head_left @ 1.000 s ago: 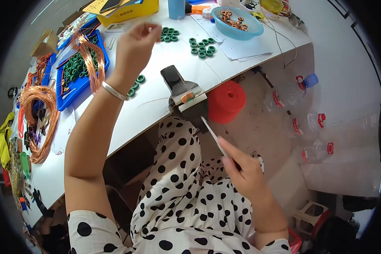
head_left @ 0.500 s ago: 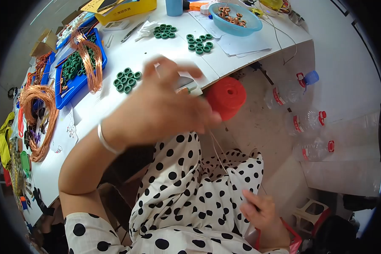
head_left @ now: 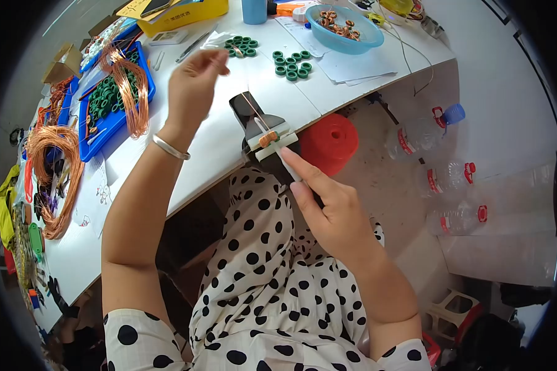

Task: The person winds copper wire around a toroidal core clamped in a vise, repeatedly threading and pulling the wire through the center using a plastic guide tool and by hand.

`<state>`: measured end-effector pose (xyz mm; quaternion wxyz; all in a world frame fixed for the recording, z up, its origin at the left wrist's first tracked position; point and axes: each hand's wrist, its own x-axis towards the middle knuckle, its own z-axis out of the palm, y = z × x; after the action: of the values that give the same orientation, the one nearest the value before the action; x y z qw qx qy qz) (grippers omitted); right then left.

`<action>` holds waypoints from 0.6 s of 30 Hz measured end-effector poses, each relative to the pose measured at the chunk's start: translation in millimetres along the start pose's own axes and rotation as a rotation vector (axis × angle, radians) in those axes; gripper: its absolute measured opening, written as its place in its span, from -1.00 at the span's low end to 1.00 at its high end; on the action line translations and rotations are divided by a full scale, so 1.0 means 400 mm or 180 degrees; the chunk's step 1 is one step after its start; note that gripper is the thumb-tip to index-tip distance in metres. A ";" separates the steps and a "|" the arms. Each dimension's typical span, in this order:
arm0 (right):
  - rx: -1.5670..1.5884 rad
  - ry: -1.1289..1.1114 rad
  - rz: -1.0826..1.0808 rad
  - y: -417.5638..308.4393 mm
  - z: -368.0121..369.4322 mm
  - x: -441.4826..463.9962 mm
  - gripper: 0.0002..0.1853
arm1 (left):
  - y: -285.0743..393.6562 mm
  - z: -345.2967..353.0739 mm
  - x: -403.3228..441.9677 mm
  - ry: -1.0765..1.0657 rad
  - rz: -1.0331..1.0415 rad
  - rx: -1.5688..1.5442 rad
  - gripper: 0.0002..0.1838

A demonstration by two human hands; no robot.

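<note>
At the table edge, a black clamp (head_left: 247, 111) with pale jaws holds a green ring partly wound with copper wire (head_left: 268, 139). My right hand (head_left: 328, 207) grips a thin pale tool (head_left: 288, 166), its far end at the wound ring. Raised up and left of the clamp, my left hand (head_left: 198, 74) is pinched closed; a strand of copper wire runs from the ring up toward it, and its end at the fingers is hard to see. Behind that hand lie green rings (head_left: 241, 46), with more green rings (head_left: 292, 65) to the right.
A blue tray (head_left: 105, 133) of green rings with a copper coil on it is at the left, beside a larger copper coil (head_left: 74, 154). A light-blue bowl (head_left: 346, 43) holds wound rings. A red object (head_left: 331, 145) sits right of the clamp. Plastic bottles (head_left: 445, 179) stand on the floor.
My left hand has gone from over the clamp up and left, pulling back from the ring. My right hand has risen from my lap to the clamp, with the pale tool now at the ring.
</note>
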<state>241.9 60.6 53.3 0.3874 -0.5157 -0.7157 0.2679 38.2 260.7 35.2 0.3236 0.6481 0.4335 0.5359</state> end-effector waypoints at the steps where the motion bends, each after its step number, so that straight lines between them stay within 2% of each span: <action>1: -0.0023 -0.0021 0.0063 -0.003 0.001 0.007 -0.50 | 0.026 -0.010 0.005 0.0204 0.0486 -0.0481 -0.84; 2: -0.0020 -0.0021 0.0067 -0.001 0.002 0.000 -0.50 | 0.058 -0.023 0.010 0.0408 0.0969 -0.0960 -0.85; 4: -0.0081 0.0096 0.0002 0.008 0.000 -0.038 -0.49 | 0.187 -0.043 -0.014 0.0383 0.1826 -0.0940 -0.86; 5: -0.0112 0.0158 -0.0023 0.012 -0.003 -0.056 -0.49 | 0.222 -0.040 -0.024 0.0375 0.1824 -0.0946 -0.86; 8: -0.0069 0.0174 0.0090 0.023 -0.011 -0.097 -0.52 | 0.290 -0.020 -0.047 -0.0151 0.2539 -0.0465 -0.81; 9: -0.0047 0.0180 0.0134 0.022 -0.014 -0.106 -0.53 | 0.304 -0.005 -0.047 -0.0155 0.2544 -0.0461 -0.81; 12: 0.0024 0.0133 0.0249 0.018 -0.022 -0.118 -0.53 | 0.337 0.063 -0.030 -0.0045 0.1574 -0.0122 -0.77; 14: 0.0049 0.0095 0.0318 0.017 -0.023 -0.122 -0.53 | 0.335 0.108 -0.025 -0.0206 0.2364 -0.0007 -0.83; 16: 0.0048 0.0062 0.0382 0.019 -0.020 -0.126 -0.53 | 0.367 0.151 -0.028 -0.0193 0.4006 0.0539 -0.85; 18: 0.0048 0.0052 0.0404 0.025 -0.018 -0.130 -0.53 | 0.370 0.150 -0.033 -0.0204 0.4101 0.0684 -0.88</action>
<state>261.9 14.3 35.1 0.3793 -0.5593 -0.6763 0.2932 127.8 190.1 147.6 -0.1163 0.8226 -0.0004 0.5567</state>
